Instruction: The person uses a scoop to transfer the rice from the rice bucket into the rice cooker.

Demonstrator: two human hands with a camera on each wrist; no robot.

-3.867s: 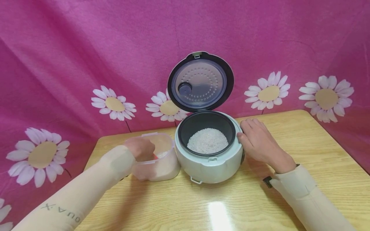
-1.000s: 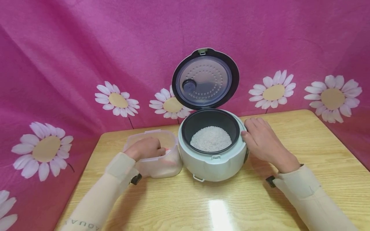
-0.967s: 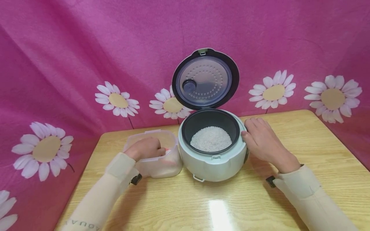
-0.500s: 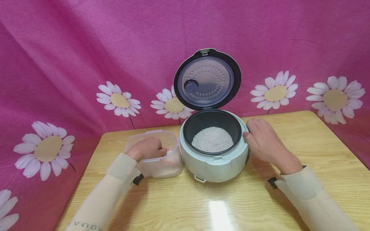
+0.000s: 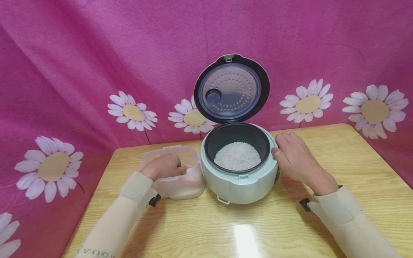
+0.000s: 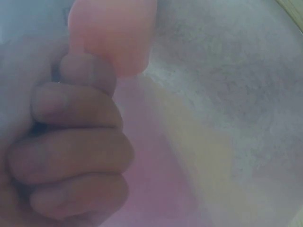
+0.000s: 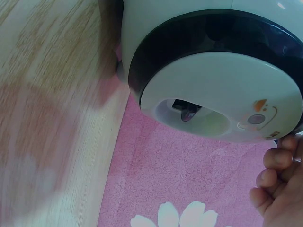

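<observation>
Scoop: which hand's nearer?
Left. The left hand grips the scoop inside the tub; the right hand is farther off, at the right side of the cooker.

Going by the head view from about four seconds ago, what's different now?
The left hand has shifted slightly toward the rice cooker within the plastic container, and its sleeve now angles more steeply away from the person. No grasp or release is visible. Unchanged: the right hand at the cooker's right side, the open lid, the rice heap in the pot.
</observation>
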